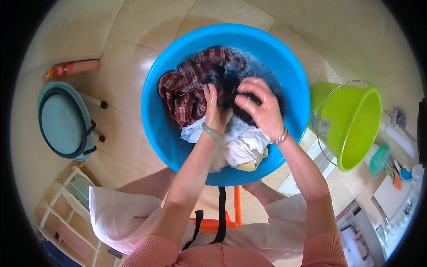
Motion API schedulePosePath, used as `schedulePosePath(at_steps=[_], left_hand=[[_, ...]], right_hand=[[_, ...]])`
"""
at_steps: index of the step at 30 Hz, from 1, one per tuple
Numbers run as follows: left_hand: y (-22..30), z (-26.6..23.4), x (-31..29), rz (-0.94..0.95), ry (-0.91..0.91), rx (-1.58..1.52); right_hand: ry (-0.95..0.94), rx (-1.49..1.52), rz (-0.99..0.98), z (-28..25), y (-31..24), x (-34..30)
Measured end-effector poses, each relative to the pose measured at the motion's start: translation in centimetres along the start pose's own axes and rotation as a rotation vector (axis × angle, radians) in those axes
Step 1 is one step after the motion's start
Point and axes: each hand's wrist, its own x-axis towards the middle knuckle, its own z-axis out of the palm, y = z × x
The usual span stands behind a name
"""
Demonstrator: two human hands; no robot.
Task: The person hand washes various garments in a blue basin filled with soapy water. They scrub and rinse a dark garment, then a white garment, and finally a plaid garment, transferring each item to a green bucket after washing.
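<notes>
In front of me is a round blue basin [153, 58] of soapy water with wet clothes in it. My left hand [215, 111], with a jade-coloured bangle at the wrist, is open, its fingers straight and upright over the clothes. My right hand [267, 107] is wet, its fingers curved and apart, with nothing visible in them. Between and beyond the hands lies a dark garment [224, 82], partly under suds. A maroon plaid shirt [184, 95] is bunched at the left of the basin. White cloth [247, 144] with a yellowish piece [251, 165] is heaped at the near side.
A lime-green bucket [327, 120] with a wire handle tilts at the right, beside the basin. Teal folding basins [64, 120] lean at the left wall near a pink bottle [82, 66]. A white rack [66, 213] stands lower left. An orange stool [237, 204] is beneath me.
</notes>
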Motion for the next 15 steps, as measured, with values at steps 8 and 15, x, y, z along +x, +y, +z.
schedulePosePath(at_steps=[8, 15], left_hand=[[-4.7, 1.9, -1.2, -0.359, -0.052, -0.451], [-5.8, 2.5, -2.0, -0.346, -0.17, -0.603]], right_hand=[[0.179, -0.336, 0.086, -1.7, -3.6, -6.9], [0.066, -0.929, -0.137, 4.6, 1.8, -8.9]])
